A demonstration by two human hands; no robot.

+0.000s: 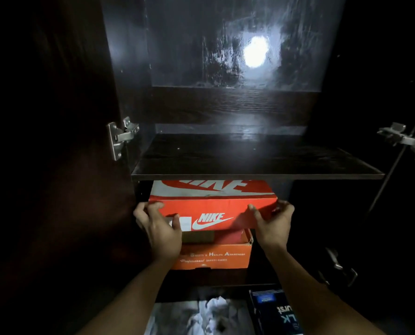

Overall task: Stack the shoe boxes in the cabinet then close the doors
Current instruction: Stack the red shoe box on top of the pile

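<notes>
Nearest, at the bottom edge: dark box [275,313] with pale lettering on the right, crumpled white stuff [213,308] just beside it on the left

Above these, inside the cabinet [129,68] and directly under the dark shelf [250,163]: red shoe box [213,209], lid on, white logo on top and front, resting on an orange shoe box [216,257]

Gripped at both front corners: left hand [159,229] curled round the left corner with the thumb on the front face, right hand [271,224] curled round the right corner likewise

Orange shoe box open at the top, holding a brown thing [198,236] and something reddish beside it, both too dim to identify

Bright glare [255,52] on the glossy back panel above the shelf

Left door [56,141] swung open, left hinge [120,136] at its edge; right hinge [405,141] opposite, right side otherwise too dark to read
</notes>
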